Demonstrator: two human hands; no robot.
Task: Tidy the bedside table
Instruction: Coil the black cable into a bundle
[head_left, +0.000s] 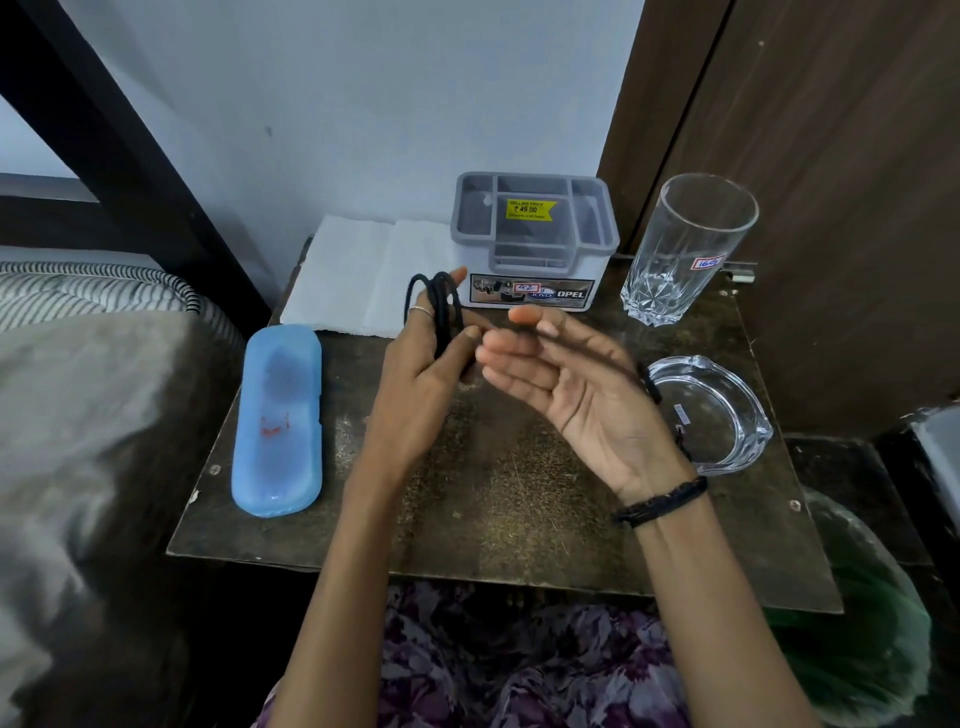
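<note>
Both hands hover over the dark bedside table (509, 509). A black cord (441, 306) is looped in coils around the fingers of my left hand (426, 364), which is shut on it. One strand runs to the right across my right hand (576, 389), whose palm faces up with the fingers loosely spread; the cord ends in a black plug by that hand's far side. A grey compartment organizer (535, 244) stands just behind the hands.
A blue plastic case (278, 421) lies at the table's left. A folded white tissue (363, 275) lies at the back left. A tall empty glass (685, 249) stands back right, with a glass ashtray (727, 410) in front of it. A bed borders the left.
</note>
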